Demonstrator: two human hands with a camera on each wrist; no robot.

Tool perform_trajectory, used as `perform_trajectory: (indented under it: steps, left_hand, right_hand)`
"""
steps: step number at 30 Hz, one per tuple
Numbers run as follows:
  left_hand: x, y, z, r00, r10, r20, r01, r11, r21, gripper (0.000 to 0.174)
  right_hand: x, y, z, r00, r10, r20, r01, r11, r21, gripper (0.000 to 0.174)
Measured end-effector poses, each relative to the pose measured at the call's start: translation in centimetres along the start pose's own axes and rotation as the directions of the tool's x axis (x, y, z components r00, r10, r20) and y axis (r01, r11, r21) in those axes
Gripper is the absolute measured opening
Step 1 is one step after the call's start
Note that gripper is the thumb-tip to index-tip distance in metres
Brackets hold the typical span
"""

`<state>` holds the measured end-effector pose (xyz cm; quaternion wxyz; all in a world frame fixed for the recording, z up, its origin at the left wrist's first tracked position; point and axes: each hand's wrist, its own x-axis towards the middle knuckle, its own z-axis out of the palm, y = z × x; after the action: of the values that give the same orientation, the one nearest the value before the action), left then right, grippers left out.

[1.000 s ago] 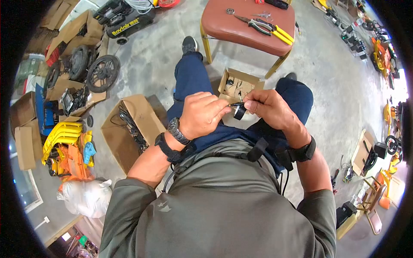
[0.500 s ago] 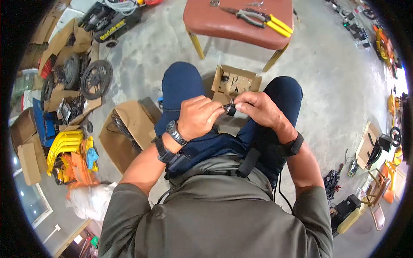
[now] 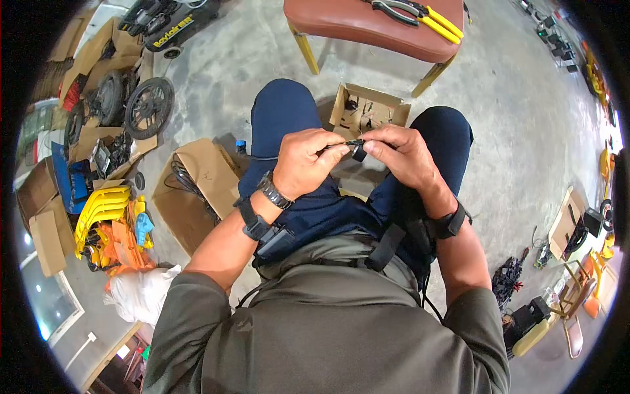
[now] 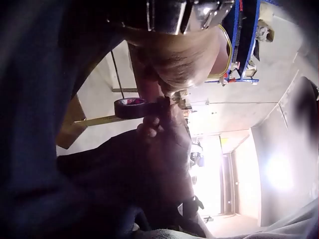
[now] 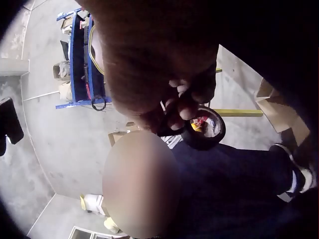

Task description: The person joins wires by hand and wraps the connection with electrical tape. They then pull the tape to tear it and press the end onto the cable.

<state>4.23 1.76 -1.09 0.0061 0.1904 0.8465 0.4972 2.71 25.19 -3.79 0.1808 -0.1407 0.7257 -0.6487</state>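
Observation:
In the head view my left hand (image 3: pixel 307 161) pinches a thin dark wire (image 3: pixel 346 142) between thumb and forefinger. My right hand (image 3: pixel 407 161) meets it from the other side, thumb and forefinger pinching black electrical tape at the wire. From there the roll of electrical tape (image 3: pixel 359 153) dangles just under the fingertips. The left wrist view has this roll (image 4: pixel 130 108) side-on, a strip running from it to the fingers. Close below the right fingers, its ring (image 5: pixel 218 134) shows in the right wrist view. The fingers hide much of the wire.
Past the knees, an open cardboard box (image 3: pixel 390 100) with small parts sits on the floor. Yellow-handled pliers (image 3: pixel 443 25) lie on a brown padded seat (image 3: pixel 341 20) ahead. A larger carton (image 3: pixel 213 174) with cables stands by the left leg; wheels (image 3: pixel 149 108) lie beyond.
Both hands stay together at the wire. The tape roll, hanging with its face showing a second ago, has turned and sits nearer the fingertips. The head view has shifted, cutting off part of the seat.

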Motion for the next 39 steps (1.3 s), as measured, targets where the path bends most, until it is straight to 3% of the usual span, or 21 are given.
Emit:
perform_trajectory:
  steps: [6, 9, 15, 21, 27, 30, 36, 39]
  left_hand:
    - [-0.1, 0.7, 0.2, 0.997, -0.073, -0.012, 0.072, 0.997, -0.034, 0.013]
    - [0.0, 0.6, 0.3, 1.0, -0.015, -0.021, 0.013, 0.998, -0.063, 0.014]
    - [0.1, 0.3, -0.1, 0.997, -0.007, 0.071, 0.009, 1.0, -0.022, 0.015]
    - [0.3, 0.3, -0.2, 0.993, 0.081, 0.09, -0.085, 0.996, 0.034, 0.014]
    - [0.5, 0.5, -0.2, 0.971, -0.1, 0.217, 0.078, 0.991, 0.107, 0.016]
    - [1.1, 0.7, -1.0, 0.847, -0.339, 0.41, 0.408, 0.908, -0.092, 0.017]
    - [1.2, 0.6, -0.9, 0.825, -0.392, 0.407, 0.488, 0.857, -0.164, 0.013]
    - [0.9, 0.8, -0.9, 0.84, -0.382, 0.385, 0.467, 0.87, -0.157, 0.011]
  right_hand:
    - [-0.1, 0.0, 0.2, 0.999, -0.037, -0.028, 0.036, 0.998, -0.052, 0.016]
    - [-0.3, 0.2, 0.5, 0.994, -0.104, -0.04, 0.101, 0.991, -0.084, 0.015]
    - [-0.4, 0.0, 0.2, 0.998, -0.066, 0.005, 0.067, 0.991, -0.116, 0.014]
    - [-0.3, -0.3, 0.3, 0.999, -0.029, 0.034, 0.031, 0.997, -0.064, 0.016]
    - [-0.1, -0.4, 0.2, 0.995, -0.088, 0.044, 0.092, 0.991, -0.1, 0.016]
    - [-0.2, -0.7, 0.3, 0.995, -0.08, 0.056, 0.085, 0.992, -0.092, 0.016]
    - [0.0, -2.3, -0.2, 0.995, -0.05, 0.089, 0.063, 0.986, -0.152, 0.014]
    - [0.2, -2.3, -0.4, 0.987, -0.116, 0.109, 0.133, 0.979, -0.157, 0.013]
